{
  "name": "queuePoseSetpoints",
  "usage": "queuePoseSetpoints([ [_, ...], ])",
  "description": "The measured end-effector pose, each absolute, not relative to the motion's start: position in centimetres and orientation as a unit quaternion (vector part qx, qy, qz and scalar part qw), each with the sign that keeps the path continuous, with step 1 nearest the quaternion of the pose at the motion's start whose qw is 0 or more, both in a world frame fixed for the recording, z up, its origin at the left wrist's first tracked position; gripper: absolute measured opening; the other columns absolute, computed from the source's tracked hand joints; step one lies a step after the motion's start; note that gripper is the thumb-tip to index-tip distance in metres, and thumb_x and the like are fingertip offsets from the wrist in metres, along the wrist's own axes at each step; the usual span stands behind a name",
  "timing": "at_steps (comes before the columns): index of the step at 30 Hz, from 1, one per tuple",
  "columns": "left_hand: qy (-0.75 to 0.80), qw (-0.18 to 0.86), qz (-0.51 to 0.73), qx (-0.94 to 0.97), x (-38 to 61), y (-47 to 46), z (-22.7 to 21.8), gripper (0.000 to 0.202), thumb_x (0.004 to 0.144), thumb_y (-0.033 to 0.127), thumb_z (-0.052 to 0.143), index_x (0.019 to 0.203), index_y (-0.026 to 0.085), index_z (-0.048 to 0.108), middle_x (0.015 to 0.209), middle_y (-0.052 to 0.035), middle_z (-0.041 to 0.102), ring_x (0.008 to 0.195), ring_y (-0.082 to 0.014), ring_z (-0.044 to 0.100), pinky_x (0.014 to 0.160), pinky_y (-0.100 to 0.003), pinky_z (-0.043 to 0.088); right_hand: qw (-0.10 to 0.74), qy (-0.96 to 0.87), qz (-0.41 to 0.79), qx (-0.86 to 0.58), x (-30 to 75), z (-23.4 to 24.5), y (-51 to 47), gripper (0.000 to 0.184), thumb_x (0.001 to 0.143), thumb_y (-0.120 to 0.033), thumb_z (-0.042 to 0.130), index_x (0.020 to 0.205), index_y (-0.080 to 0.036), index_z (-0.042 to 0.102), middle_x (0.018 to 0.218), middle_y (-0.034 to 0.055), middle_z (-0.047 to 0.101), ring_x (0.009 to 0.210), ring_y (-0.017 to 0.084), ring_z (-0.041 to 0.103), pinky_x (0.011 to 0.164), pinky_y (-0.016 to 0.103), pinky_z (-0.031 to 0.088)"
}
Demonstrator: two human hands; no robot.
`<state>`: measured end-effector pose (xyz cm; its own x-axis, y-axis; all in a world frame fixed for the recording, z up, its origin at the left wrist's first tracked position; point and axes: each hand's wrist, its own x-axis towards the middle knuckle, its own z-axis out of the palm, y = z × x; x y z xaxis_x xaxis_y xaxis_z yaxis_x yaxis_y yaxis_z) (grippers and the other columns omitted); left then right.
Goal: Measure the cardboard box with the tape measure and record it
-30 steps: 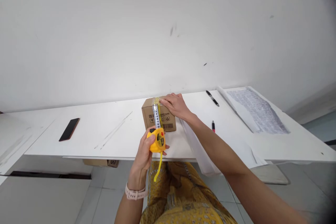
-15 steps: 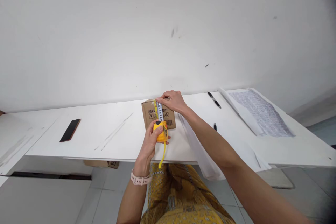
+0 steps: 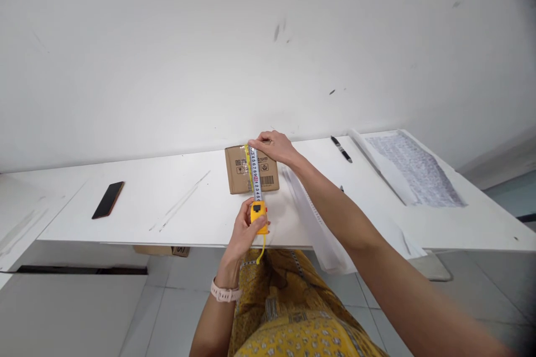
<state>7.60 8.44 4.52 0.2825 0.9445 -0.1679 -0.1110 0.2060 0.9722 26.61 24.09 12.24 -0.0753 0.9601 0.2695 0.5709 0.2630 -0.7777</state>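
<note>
Our left hand point(image 3: 244, 230) is clenched around the yellow tape measure point(image 3: 258, 213), held just off the near side of the box point(image 3: 238, 174), with its yellow strap hanging past the edge of the surface point(image 3: 167, 213). The blade point(image 3: 255, 174) runs from it up the box's front and over the top, numbers facing us. Our right hand point(image 3: 274, 146) reaches across and its grip pinches the blade's tip down at the far top edge of the box. The box stands on the surface near the wall, a small brown carton with print and a barcode on the side towards us. We judge it light and easy to shove, so the right hand's press probably steadies it as well as the tip. The blade looks thin and springy, likely to snap back if let go, and is best taken at the tip and the tape measure body, not by its edges. A phone point(image 3: 108, 199) lies well apart to the left, and a pen point(image 3: 341, 149) and printed papers point(image 3: 414, 170) lie to the right.
</note>
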Motion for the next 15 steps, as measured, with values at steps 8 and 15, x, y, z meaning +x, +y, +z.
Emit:
queuePoseSetpoints([
  [8, 0.428, 0.641, 0.414, 0.483, 7.58, 8.59, 4.04, 0.066, 0.076, 0.052, 0.080, 0.128, 0.025, 0.049, 0.112, -0.0053, 0.062, 0.083, -0.0186, 0.068, 0.067, -0.031, 0.059, 0.401, -0.694, 0.246, -0.545, 26.69, 11.90, 24.16, 0.044, 0.086, -0.063, 0.058, 0.075, -0.022, 0.068, 0.088, 0.0044, 0.073, 0.087, 0.021, 0.061, 0.075, 0.034, 0.041],
  [15, 0.427, 0.639, 0.421, 0.482, 7.77, 8.47, 3.85, 0.064, 0.076, 0.051, 0.080, 0.127, 0.025, 0.051, 0.110, -0.0048, 0.063, 0.083, -0.0177, 0.067, 0.068, -0.030, 0.059, 0.406, -0.692, 0.248, -0.543, 26.71, 11.89, 24.01, 0.044, 0.085, -0.063, 0.058, 0.073, -0.022, 0.067, 0.088, 0.0052, 0.073, 0.090, 0.023, 0.061, 0.073, 0.034, 0.040],
])
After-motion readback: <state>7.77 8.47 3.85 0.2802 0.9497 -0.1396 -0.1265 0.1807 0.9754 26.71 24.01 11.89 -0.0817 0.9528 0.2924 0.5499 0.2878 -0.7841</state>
